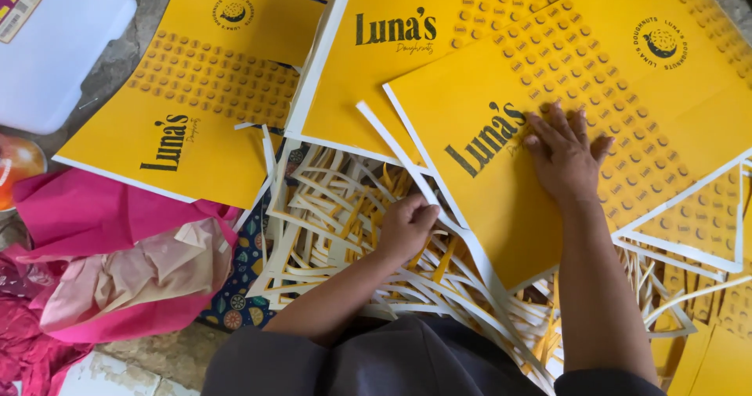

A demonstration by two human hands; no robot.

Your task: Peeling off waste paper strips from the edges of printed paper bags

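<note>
A large yellow printed cardboard sheet (pixel 595 106) with a white border lies tilted in front of me. My right hand (pixel 564 155) presses flat on it, fingers spread, next to the dark lettering. My left hand (pixel 406 225) is closed at the sheet's left white edge, pinching a thin white strip (pixel 407 165) that runs along that edge. Below both hands lies a heap of cut white and yellow strips (pixel 345 231).
Two more yellow sheets lie at the back, one at the left (pixel 211 90) and one in the middle (pixel 392 59). Pink cloth or paper (pixel 102 271) is bunched at the left. A white plastic container (pixel 55 43) stands at the top left. Yellow offcuts (pixel 697 224) lie right.
</note>
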